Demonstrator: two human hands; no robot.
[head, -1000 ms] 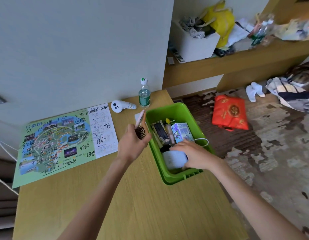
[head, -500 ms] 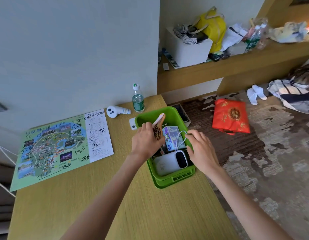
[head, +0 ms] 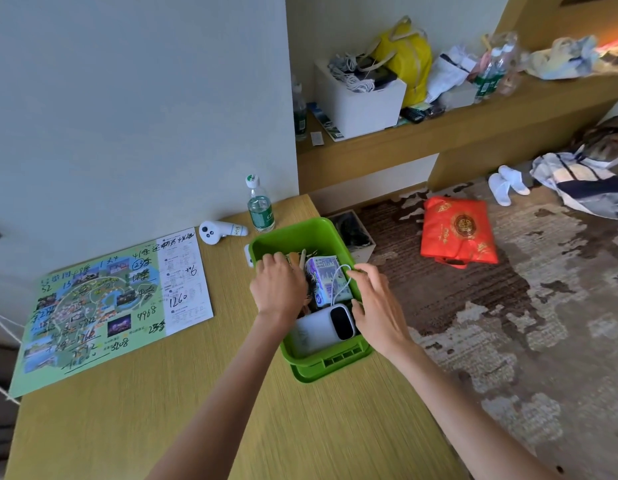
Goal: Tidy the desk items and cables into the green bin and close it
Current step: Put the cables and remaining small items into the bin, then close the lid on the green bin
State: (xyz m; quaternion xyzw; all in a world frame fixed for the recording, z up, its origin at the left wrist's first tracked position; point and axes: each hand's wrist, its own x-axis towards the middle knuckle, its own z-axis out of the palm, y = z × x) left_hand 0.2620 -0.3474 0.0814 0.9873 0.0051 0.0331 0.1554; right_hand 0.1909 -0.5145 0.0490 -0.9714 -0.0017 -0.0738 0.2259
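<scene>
In green bin [head: 293, 231], left hand [head: 278, 289] inside, right hand [head: 376, 306] touching white cable [head: 336, 287]

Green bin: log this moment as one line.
left hand: inside green bin, grip hidden | right hand: touching white cable at right rim | power bank, purple carton: in bin | bin: open

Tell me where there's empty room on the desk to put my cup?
The big bare desk stretch between map and near edge. Also the strip between map and green bin. Crowded: inside the bin, under the left hand and right hand, and the back edge with controller and bottle.
</scene>
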